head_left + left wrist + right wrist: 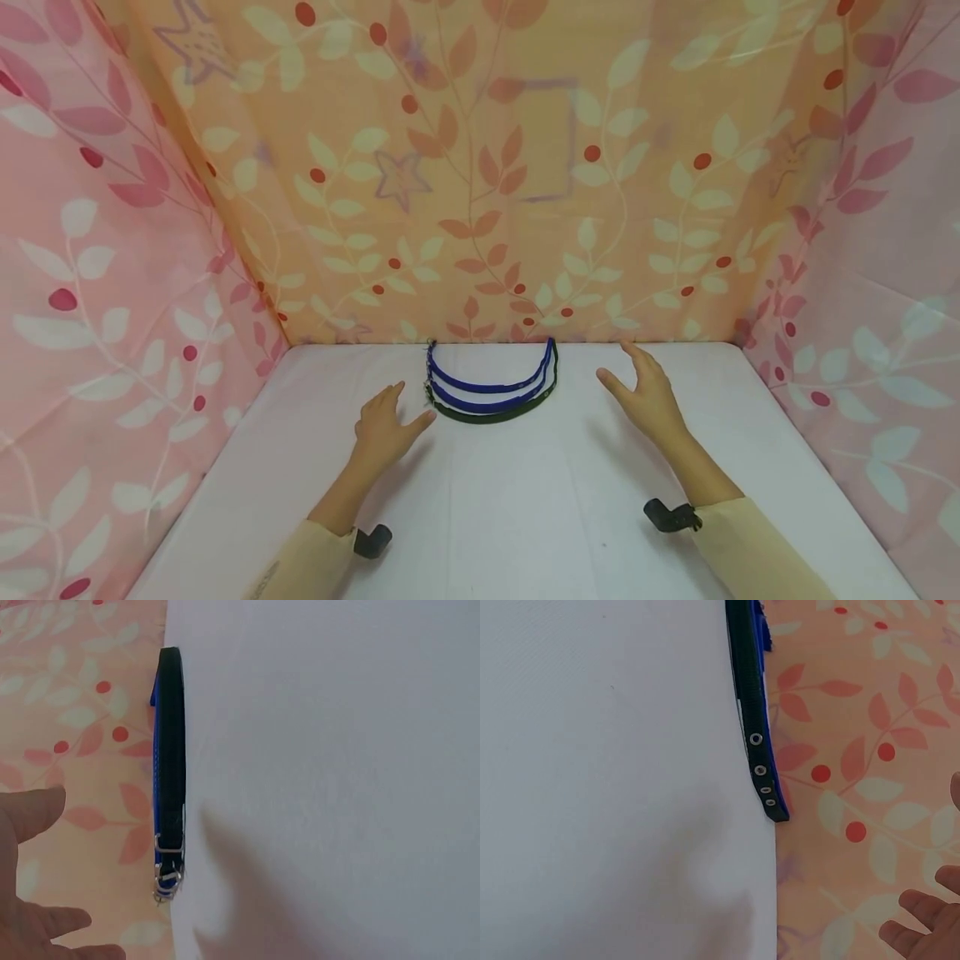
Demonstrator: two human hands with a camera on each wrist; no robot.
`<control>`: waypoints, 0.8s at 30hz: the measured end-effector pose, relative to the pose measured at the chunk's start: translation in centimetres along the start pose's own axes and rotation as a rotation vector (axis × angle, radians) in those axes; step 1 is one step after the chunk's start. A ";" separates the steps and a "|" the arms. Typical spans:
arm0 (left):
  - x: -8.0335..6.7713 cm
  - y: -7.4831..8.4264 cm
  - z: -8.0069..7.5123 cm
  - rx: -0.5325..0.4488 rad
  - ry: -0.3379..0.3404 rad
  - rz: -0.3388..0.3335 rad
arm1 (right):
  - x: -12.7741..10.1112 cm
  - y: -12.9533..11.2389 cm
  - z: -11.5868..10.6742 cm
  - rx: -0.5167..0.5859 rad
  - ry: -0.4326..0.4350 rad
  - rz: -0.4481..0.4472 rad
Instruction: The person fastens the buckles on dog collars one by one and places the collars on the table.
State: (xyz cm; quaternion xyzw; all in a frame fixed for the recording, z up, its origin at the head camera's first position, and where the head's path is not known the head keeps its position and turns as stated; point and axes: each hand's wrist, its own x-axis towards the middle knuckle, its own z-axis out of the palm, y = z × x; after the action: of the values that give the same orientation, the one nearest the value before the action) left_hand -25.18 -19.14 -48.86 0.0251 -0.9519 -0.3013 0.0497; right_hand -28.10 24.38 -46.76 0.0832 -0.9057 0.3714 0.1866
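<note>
Three collar-like straps lie curved on the white table at its far edge: two blue collars (480,407) and a dark green collar (483,419) nearest the front. In the left wrist view, metal buckles (169,847) show at one end of the green collar (172,742). Eyelets (756,739) run along its other end in the right wrist view. My left hand (382,429) hovers just left of the buckle ends, fingers spread, touching nothing. To the right of the collars, my right hand (651,396) is also spread above the table, apart from them.
The white-covered table (510,508) meets an orange floral cloth wall (465,208) right behind the collars. Pink floral cloth sides (135,300) enclose it left and right. Dark devices (671,515) are worn at both wrists.
</note>
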 end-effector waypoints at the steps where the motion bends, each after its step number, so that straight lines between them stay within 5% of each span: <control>1: 0.1 0.1 0.2 -0.011 0.007 -0.012 | 0.2 0.0 0.2 0.012 -0.004 0.005; 24: 2.2 1.1 3.5 -0.091 0.043 -0.091 | 4.0 -0.5 5.7 0.073 -0.108 0.084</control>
State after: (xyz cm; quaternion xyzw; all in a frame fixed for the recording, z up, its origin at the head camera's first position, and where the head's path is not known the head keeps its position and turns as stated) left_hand -27.75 -16.43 -50.94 0.0726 -0.9337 -0.3458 0.0576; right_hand -33.17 19.93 -48.57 0.0717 -0.9031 0.4065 0.1186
